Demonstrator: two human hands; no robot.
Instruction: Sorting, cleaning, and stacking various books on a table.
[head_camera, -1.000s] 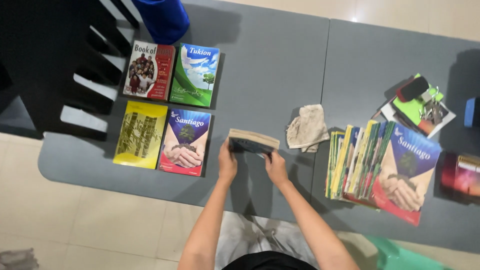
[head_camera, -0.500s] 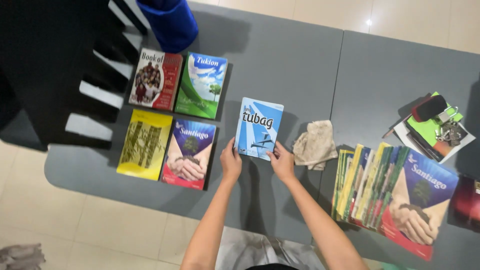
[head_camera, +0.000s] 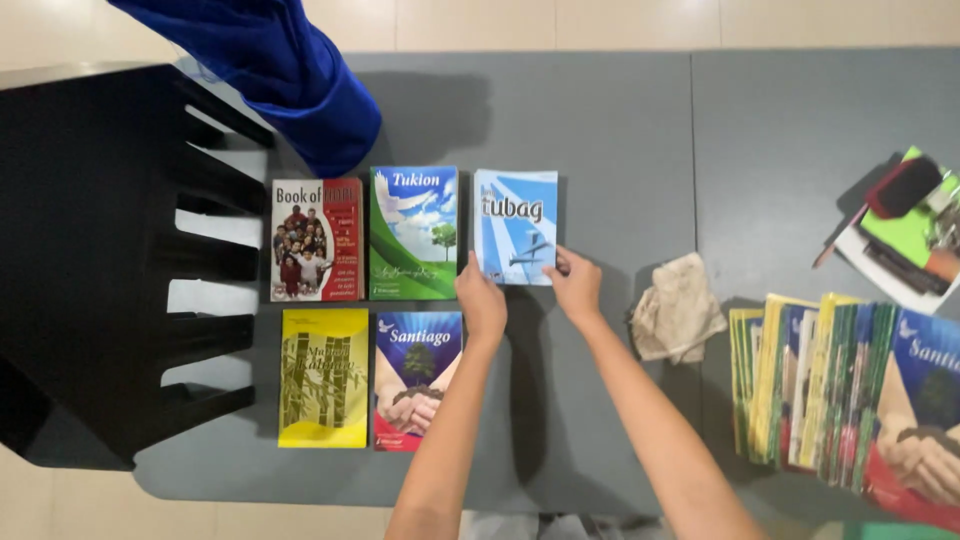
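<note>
head cam | steep look-down over grey table (head_camera: 620, 120) | medium range | right edge cropped, maybe

The light blue booklet (head_camera: 516, 226) lies flat and face up on the grey table, upright to the viewer, its cover streaked with white rays. It sits in the top row, just right of the green booklet, edges nearly touching.

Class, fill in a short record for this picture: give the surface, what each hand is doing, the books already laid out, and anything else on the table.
surface: grey table
left hand: at lower left corner of blue book
right hand: at its lower right corner
laid out: red book, green book, yellow book, purple book
other: cloth, book stack, black chair
</note>
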